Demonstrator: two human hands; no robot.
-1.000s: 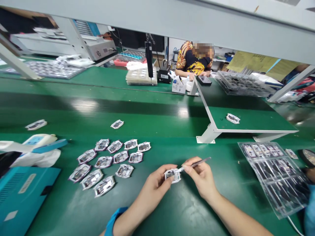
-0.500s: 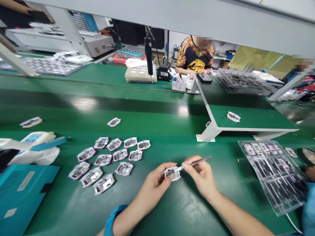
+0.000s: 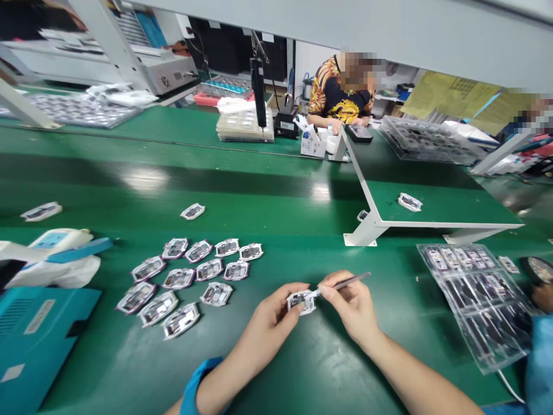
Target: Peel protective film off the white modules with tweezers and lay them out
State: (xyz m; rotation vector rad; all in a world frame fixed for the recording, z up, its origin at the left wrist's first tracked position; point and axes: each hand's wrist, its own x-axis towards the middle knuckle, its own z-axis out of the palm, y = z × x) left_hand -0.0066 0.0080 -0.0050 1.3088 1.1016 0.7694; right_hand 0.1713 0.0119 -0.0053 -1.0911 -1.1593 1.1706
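My left hand (image 3: 276, 314) grips a small white electronic device housing (image 3: 307, 305) between thumb and fingers, above the green bench. Its open side, with grey circuit parts inside, faces up. In my right hand (image 3: 348, 302) is a pair of slim metal tweezers (image 3: 352, 280), pinched by thumb and fingers. Their tip end reaches the right edge of the housing; whether anything small is in the tip I cannot tell. To the left lie several similar open housings (image 3: 179, 278) in loose rows, some with purple edges.
A clear plastic tray (image 3: 469, 314) with more units lies at the right, near another person's hand (image 3: 543, 297). A raised shelf (image 3: 449, 216) stands behind it. Spaced housings (image 3: 192, 211) sit on the green belt. A teal box (image 3: 41, 346) is at the left; an electric screwdriver (image 3: 258, 92) hangs beyond.
The view has shifted slightly. The housings on the belt have slid a little to the left. Both hands keep nearly the same pose, with the tweezers still at the housing's right edge.
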